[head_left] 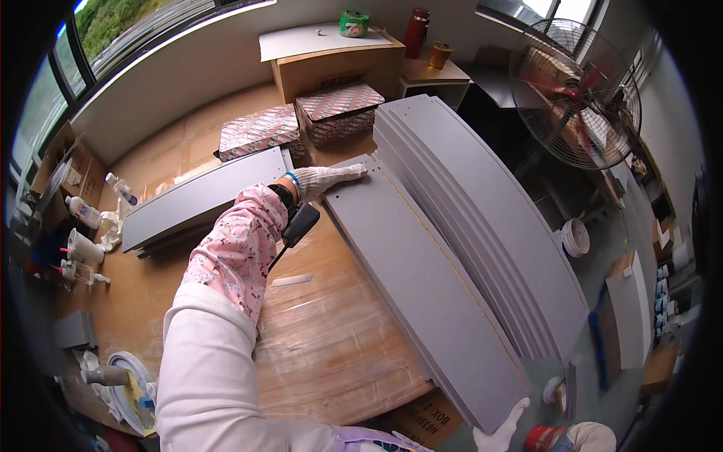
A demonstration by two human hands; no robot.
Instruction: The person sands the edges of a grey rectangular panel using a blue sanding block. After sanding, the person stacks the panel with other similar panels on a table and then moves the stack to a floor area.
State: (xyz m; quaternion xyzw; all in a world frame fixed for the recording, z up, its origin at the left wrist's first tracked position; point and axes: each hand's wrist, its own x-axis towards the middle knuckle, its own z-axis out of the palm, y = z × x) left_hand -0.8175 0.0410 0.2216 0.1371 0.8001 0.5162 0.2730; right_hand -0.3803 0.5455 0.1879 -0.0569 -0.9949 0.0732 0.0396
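Observation:
A long grey board (pixel 429 279) slants across the work surface from the middle toward the lower right, with small holes near its far end and a yellowish line along its right side. My left hand (pixel 324 181), in a white knitted glove, holds the board's far end, its visible fingers stretched across the top. At the near end, my right hand (pixel 503 429), also gloved in white, grips the corner; its thumb side shows and the other fingers are hidden. Beside the board on the right lies a stack of wider grey panels (pixel 489 203).
More grey boards (pixel 207 196) lie to the left, near two patterned boxes (pixel 260 129). Bottles (pixel 83 211) and a white cup (pixel 84 247) stand at the left edge. A caged fan (pixel 576 94) stands at the far right, above a white bucket (pixel 575 238).

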